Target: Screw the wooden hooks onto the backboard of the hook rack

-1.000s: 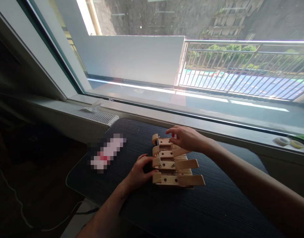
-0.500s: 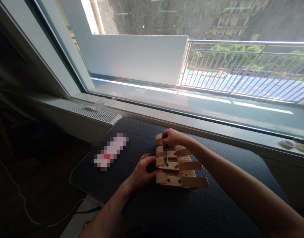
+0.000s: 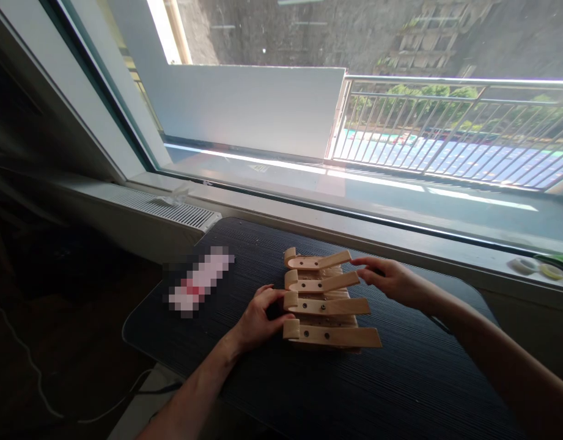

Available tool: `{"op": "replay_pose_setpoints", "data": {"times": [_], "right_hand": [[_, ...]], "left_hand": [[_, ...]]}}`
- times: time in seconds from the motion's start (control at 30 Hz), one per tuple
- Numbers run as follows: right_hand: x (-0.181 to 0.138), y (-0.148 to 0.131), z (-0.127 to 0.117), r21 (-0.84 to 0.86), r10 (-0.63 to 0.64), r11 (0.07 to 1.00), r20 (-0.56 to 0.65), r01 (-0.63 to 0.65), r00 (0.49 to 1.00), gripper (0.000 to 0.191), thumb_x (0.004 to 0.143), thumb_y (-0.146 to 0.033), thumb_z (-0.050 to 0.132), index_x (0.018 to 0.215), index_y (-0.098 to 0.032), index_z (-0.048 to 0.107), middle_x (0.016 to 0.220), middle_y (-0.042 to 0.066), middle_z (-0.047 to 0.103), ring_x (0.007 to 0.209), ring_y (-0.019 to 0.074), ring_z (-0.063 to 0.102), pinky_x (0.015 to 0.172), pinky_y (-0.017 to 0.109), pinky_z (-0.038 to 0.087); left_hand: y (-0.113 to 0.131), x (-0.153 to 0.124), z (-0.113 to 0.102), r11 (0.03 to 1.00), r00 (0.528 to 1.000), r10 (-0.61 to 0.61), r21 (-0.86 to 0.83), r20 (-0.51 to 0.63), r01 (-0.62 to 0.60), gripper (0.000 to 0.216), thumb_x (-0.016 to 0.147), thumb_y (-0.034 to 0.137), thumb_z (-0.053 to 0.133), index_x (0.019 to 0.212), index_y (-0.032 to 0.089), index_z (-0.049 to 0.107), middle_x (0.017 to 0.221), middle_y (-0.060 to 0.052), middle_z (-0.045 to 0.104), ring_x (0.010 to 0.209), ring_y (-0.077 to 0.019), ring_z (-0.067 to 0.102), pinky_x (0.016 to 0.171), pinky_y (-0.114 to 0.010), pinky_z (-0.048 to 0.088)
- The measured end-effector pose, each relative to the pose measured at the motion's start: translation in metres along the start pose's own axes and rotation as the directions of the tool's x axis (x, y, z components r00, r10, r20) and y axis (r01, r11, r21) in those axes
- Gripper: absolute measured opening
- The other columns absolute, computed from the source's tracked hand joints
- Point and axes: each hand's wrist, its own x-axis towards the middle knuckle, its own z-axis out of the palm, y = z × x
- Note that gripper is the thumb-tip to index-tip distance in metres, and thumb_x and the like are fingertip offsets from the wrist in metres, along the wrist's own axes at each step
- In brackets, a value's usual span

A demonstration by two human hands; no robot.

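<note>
Several pale wooden strips with curled left ends lie side by side across a wooden block [image 3: 349, 321], each with two dark screws. My left hand [image 3: 260, 318] holds the block's left side, thumb and fingers around the curled end of the third wooden strip [image 3: 345, 305]. At the right ends of the far wooden strip [image 3: 334, 260] and the second wooden strip [image 3: 338, 282], my right hand [image 3: 393, 282] reaches with its forefinger touching or nearly touching the far one. Its other fingers are curled; a thin screwdriver shaft [image 3: 441, 324] shows below the wrist, its handle hidden.
The black table [image 3: 253, 391] has rounded corners and stands against the window sill [image 3: 258, 205]. A blurred-out pink and white item [image 3: 201, 281] lies at the left. Rolls of tape [image 3: 552, 271] sit on the sill at right. A white cable [image 3: 36, 379] hangs at lower left.
My right hand has lifted the screwdriver off a screw in the third strip and moved right to the strips' free ends. My left hand keeps its hold.
</note>
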Motion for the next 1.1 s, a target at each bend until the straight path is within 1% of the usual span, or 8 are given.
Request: {"op": "replay_pose_setpoints", "data": {"times": [0.17,0.47,0.63,0.73,0.8,0.93,1.03,1.1], "right_hand": [[0.003,0.019,0.019,-0.068,-0.137,0.988,0.052,0.141,0.989,0.042,0.084,-0.046,0.052,0.11,-0.015,0.063,0.102,0.008,0.066,0.089,0.0206,0.059,0.08,0.033,0.046],[-0.007,0.01,0.009,-0.277,-0.18,0.948,-0.065,0.155,0.982,0.043,0.085,-0.048,0.048,0.115,-0.02,0.059,0.075,0.0,0.062,0.061,0.0129,0.053,0.056,0.026,0.041],[-0.036,-0.021,-0.008,-0.221,-0.2,0.965,-0.277,0.14,0.94,0.031,0.09,-0.039,0.04,0.107,-0.022,0.06,0.066,-0.002,0.055,0.051,0.0104,0.044,0.049,0.025,0.038],[-0.042,-0.051,-0.013,-0.112,-0.278,0.961,-0.38,0.254,0.882,0.03,0.091,-0.037,0.039,0.109,-0.022,0.059,0.064,-0.002,0.051,0.055,0.0116,0.048,0.048,0.024,0.04],[-0.039,-0.068,-0.009,-0.118,-0.344,0.939,-0.349,0.324,0.872,0.033,0.092,-0.038,0.038,0.116,-0.023,0.056,0.067,-0.001,0.056,0.059,0.0127,0.053,0.05,0.024,0.042],[-0.028,-0.086,0.002,-0.424,-0.497,0.814,-0.157,0.396,0.854,0.033,0.093,-0.034,0.038,0.117,-0.024,0.058,0.086,0.004,0.068,0.071,0.0153,0.061,0.062,0.027,0.045],[-0.024,-0.092,0.001,-0.602,-0.542,0.73,-0.222,0.323,0.811,0.035,0.093,-0.037,0.037,0.115,-0.022,0.061,0.083,0.006,0.07,0.068,0.0167,0.062,0.059,0.027,0.042],[-0.027,-0.091,-0.001,-0.642,-0.513,0.722,-0.248,0.257,0.822,0.035,0.092,-0.04,0.038,0.108,-0.022,0.063,0.07,0.004,0.068,0.056,0.015,0.058,0.052,0.027,0.036]], "left_hand": [[0.001,0.001,0.0,1.0,1.0,-0.005,-0.009,0.025,0.005,0.033,0.073,0.024,0.066,0.106,0.02,0.063,0.109,-0.003,0.068,0.112,-0.0225,0.056,0.11,-0.042,0.032],[0.005,0.001,0.0,1.0,0.999,-0.031,0.002,0.026,0.031,0.036,0.072,0.022,0.067,0.107,0.021,0.064,0.107,-0.002,0.069,0.109,-0.0219,0.058,0.109,-0.042,0.033],[0.001,0.001,0.001,0.999,0.999,-0.033,-0.003,0.026,0.033,0.038,0.072,0.025,0.067,0.11,0.021,0.062,0.109,-0.002,0.068,0.11,-0.0222,0.057,0.11,-0.042,0.032],[0.0,0.0,0.002,0.999,0.999,-0.043,-0.008,0.029,0.043,0.039,0.073,0.026,0.066,0.111,0.021,0.062,0.107,-0.002,0.068,0.11,-0.0223,0.057,0.11,-0.042,0.032],[0.0,0.0,0.002,0.999,0.998,-0.048,-0.011,0.032,0.048,0.04,0.073,0.026,0.066,0.112,0.02,0.061,0.106,-0.002,0.068,0.109,-0.0223,0.058,0.11,-0.042,0.032],[0.0,-0.001,0.001,0.999,0.999,-0.037,-0.022,0.04,0.038,0.039,0.073,0.026,0.066,0.111,0.021,0.062,0.109,-0.002,0.068,0.111,-0.0218,0.056,0.111,-0.041,0.03],[-0.001,-0.001,0.0,0.999,0.999,-0.026,-0.023,0.04,0.027,0.038,0.073,0.028,0.067,0.11,0.021,0.062,0.107,-0.002,0.068,0.112,-0.022,0.055,0.112,-0.041,0.029],[-0.001,-0.001,-0.001,0.999,0.999,-0.02,-0.025,0.038,0.021,0.038,0.073,0.028,0.066,0.11,0.02,0.062,0.105,-0.002,0.068,0.112,-0.022,0.056,0.112,-0.041,0.029]]}}
